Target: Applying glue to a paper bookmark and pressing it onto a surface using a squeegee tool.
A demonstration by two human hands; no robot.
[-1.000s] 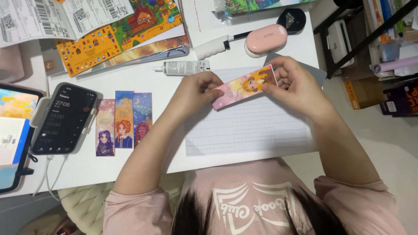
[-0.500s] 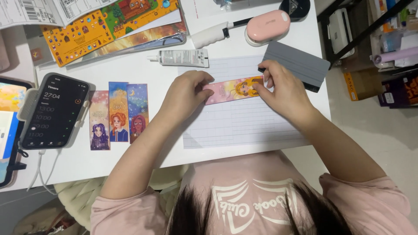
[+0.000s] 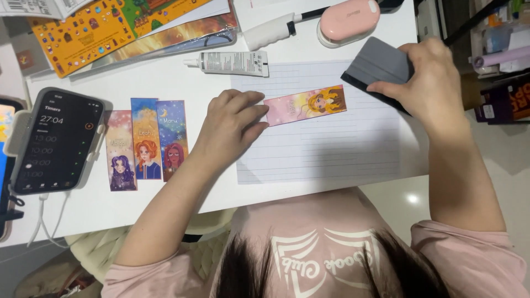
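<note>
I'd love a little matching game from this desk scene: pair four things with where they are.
Things:
1. pink bookmark
2. grey squeegee
3. white tube
4. phone

Places:
A. at the desk's left, beside three bookmarks in a row
B. on the lined sheet, its end under the left hand
C. gripped by the right hand
D. lying on the desk above the left hand

Pairs: 1-B, 2-C, 3-D, 4-A
</note>
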